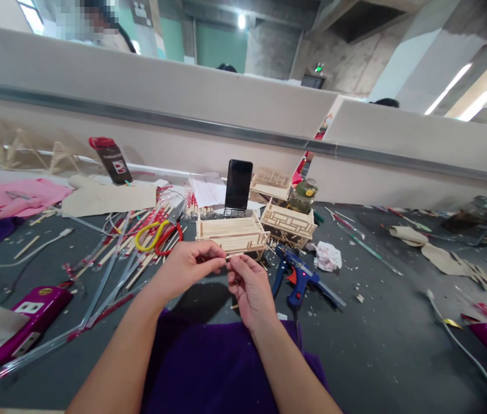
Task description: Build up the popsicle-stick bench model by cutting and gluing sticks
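My left hand [194, 265] and my right hand [248, 287] meet in front of a small stick-built model [232, 230]. Thumb and forefinger of each are pinched on a short thin wooden stick [234, 256], mostly covered by the fingertips. The model has a slatted top and low railings; my hands hide part of its front. Behind it to the right is another stick model [290, 221] with a lattice side. A blue glue gun [300, 283] lies just right of my right hand. Left of my left hand are yellow-and-red-handled scissors [153, 237].
A phone [238, 187] stands propped behind the models. Bundled sticks and plastic sleeves [116, 259] cover the left side, near a purple power strip [23, 322]. A jar [303, 196], crumpled tissue [328, 256] and dark bottle [112, 161] are around. A white partition [161, 86] bounds the back.
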Available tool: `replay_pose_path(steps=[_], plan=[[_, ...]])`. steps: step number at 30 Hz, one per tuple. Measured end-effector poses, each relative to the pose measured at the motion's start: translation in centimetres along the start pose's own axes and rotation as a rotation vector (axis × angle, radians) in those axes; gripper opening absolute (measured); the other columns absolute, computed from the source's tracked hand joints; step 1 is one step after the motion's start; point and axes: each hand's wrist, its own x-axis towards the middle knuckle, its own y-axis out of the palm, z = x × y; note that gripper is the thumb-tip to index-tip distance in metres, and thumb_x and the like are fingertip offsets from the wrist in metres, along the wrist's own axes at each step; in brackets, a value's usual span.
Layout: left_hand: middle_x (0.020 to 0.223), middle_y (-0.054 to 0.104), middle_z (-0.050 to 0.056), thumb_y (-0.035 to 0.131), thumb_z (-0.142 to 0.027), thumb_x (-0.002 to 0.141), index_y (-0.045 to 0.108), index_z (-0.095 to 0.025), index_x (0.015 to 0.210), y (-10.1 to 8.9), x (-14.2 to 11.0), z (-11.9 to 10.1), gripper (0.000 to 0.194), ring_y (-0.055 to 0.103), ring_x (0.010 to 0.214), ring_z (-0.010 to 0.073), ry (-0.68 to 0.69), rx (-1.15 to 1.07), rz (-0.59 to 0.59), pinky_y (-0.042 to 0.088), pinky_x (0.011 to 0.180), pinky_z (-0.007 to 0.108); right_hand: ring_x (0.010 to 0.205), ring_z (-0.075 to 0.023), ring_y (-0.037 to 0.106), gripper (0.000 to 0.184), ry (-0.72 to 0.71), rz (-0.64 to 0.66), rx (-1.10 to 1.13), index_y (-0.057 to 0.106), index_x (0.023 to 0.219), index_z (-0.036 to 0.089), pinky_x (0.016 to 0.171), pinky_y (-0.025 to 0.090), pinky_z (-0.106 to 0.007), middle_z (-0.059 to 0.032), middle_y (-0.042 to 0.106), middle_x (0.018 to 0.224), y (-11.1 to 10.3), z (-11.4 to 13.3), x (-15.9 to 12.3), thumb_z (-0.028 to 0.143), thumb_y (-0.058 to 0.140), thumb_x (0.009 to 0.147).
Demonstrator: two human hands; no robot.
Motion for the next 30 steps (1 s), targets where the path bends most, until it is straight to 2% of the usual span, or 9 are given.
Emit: replay_pose_path(steps=[2,3,7,8,10,22,24,27,30], plan=[[0.071,0.069,0.002,0.064,-0.033,0.083,0.072,-0.016,0.085,0.1,0.0,0.1,0.019,0.06,0.06,0.0129,0.03,0.038,-0.048,0.047,0.057,0.023,0.037,-0.0015,0.041,0.032,-0.048,-0.044,-0.053,0.06,0.07,0.015,0.032,0.025,-0.011,0.0054,0.058,0.053,0.0,-0.3,0.7,0.035,0.083,0.062],[0.071,0.069,0.001,0.064,-0.034,0.084,0.072,-0.017,0.086,0.1,0.0,0.2,0.02,0.058,0.058,0.0123,0.055,0.058,-0.124,0.045,0.055,0.022,0.034,-0.001,0.037,0.032,-0.079,-0.07,-0.08,0.058,0.068,0.016,0.03,0.022,-0.011,0.0072,0.054,0.048,-0.1,-0.4,1.1,0.036,0.082,0.063],[0.066,0.063,-0.001,0.065,-0.036,0.083,0.071,-0.019,0.086,-0.2,-0.2,0.1,0.018,0.053,0.056,0.011,0.146,0.092,-0.626,0.042,0.053,0.022,0.03,-0.0016,0.028,0.032,-0.179,-0.167,-0.156,0.057,0.069,0.017,0.028,0.016,-0.012,0.0115,0.041,0.038,-0.2,-0.7,2.3,0.038,0.08,0.063],[0.065,0.062,-0.002,0.065,-0.036,0.083,0.071,-0.019,0.086,-0.3,-0.2,0.1,0.018,0.052,0.055,0.0108,0.15,0.08,-0.713,0.041,0.053,0.022,0.03,-0.0018,0.028,0.033,-0.187,-0.178,-0.163,0.057,0.069,0.017,0.028,0.015,-0.013,0.0116,0.041,0.038,-0.3,-0.7,2.5,0.039,0.08,0.063],[0.062,0.06,-0.003,0.065,-0.036,0.083,0.07,-0.02,0.085,-0.4,-0.2,0.1,0.017,0.051,0.054,0.0106,0.152,0.049,-0.805,0.041,0.053,0.022,0.03,-0.0019,0.029,0.033,-0.197,-0.189,-0.165,0.057,0.069,0.017,0.028,0.016,-0.013,0.0116,0.041,0.038,-0.4,-0.8,2.7,0.039,0.08,0.062],[0.064,0.059,-0.003,0.065,-0.034,0.083,0.068,-0.02,0.085,-0.5,0.1,0.6,0.015,0.052,0.056,0.0109,0.153,-0.012,-0.81,0.042,0.055,0.023,0.029,-0.0017,0.029,0.036,-0.167,-0.158,-0.125,0.052,0.067,0.018,0.03,0.016,-0.014,0.0121,0.042,0.038,-0.3,-0.6,2.5,0.04,0.08,0.061],[0.068,0.061,-0.002,0.065,-0.035,0.083,0.068,-0.02,0.086,-0.4,0.2,0.6,0.016,0.054,0.06,0.0116,0.141,-0.017,-0.807,0.045,0.057,0.024,0.031,-0.0025,0.037,0.033,-0.172,-0.111,-0.162,0.051,0.068,0.018,0.031,0.019,-0.013,0.0095,0.049,0.043,-0.1,-0.5,1.8,0.039,0.077,0.066],[0.077,0.064,0.0,0.064,-0.034,0.083,0.069,-0.02,0.089,-0.4,0.1,0.5,0.016,0.057,0.066,0.013,0.155,-0.007,-0.789,0.047,0.062,0.025,0.042,-0.007,0.056,0.026,-0.195,-0.005,-0.29,0.053,0.071,0.017,0.034,0.029,-0.013,0.0006,0.065,0.063,0.4,-0.4,0.7,0.035,0.071,0.072],[0.083,0.066,0.001,0.063,-0.034,0.084,0.07,-0.021,0.091,-0.3,-0.1,0.2,0.016,0.06,0.071,0.0148,0.148,0.015,-0.761,0.048,0.063,0.025,0.049,-0.0104,0.062,0.024,-0.203,0.063,-0.374,0.053,0.071,0.018,0.037,0.038,-0.015,-0.0027,0.069,0.071,0.6,-0.4,0.1,0.035,0.069,0.073]])
